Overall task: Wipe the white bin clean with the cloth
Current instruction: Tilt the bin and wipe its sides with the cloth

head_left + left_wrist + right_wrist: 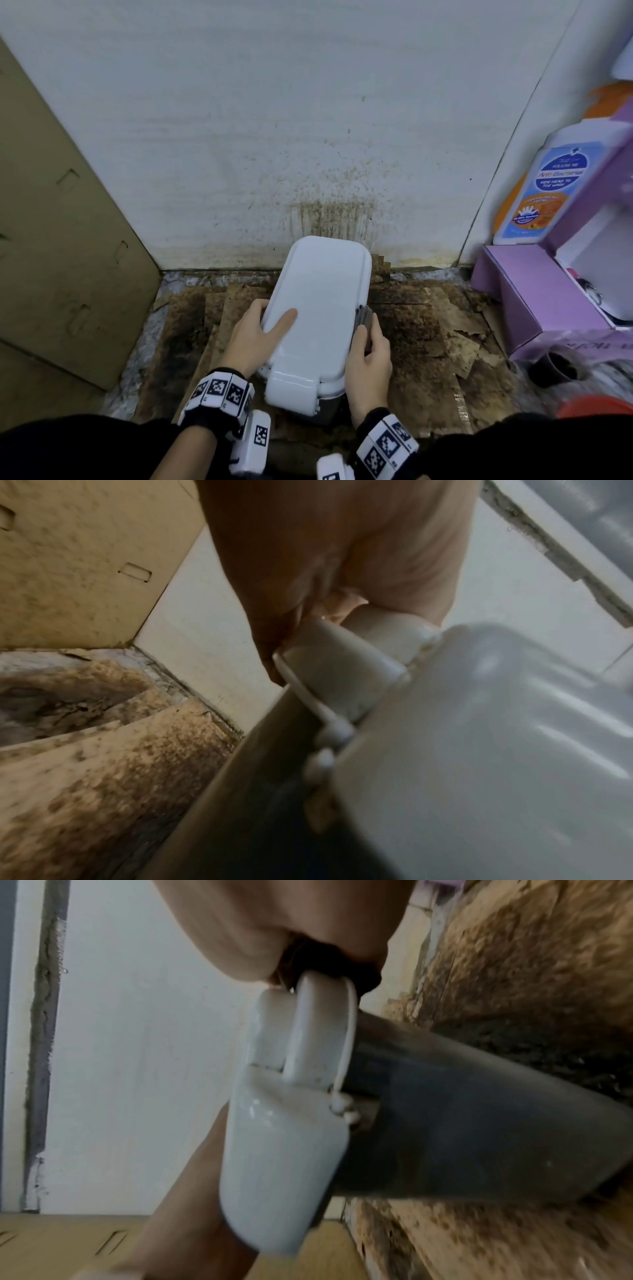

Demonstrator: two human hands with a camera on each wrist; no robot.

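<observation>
The white bin point(318, 308) stands on stained cardboard near the wall, its white lid closed over a grey body point(462, 1112). My left hand point(255, 334) grips the lid's left edge, thumb flat on top and fingers curled under the rim point(329, 647). My right hand point(370, 353) holds a folded grey cloth point(363, 316) against the bin's right rim. In the right wrist view the cloth point(335, 961) is dark, bunched between palm and the lid's edge point(308, 1020). The lid's front latch point(294, 387) faces me.
Dirty cardboard sheets point(428, 329) cover the floor. The wall point(308, 120) behind is splattered brown. A cardboard panel point(61, 233) leans at left. A purple box point(555, 298) with a wash bottle point(544, 192) stands at right, beside a dark cup point(555, 366).
</observation>
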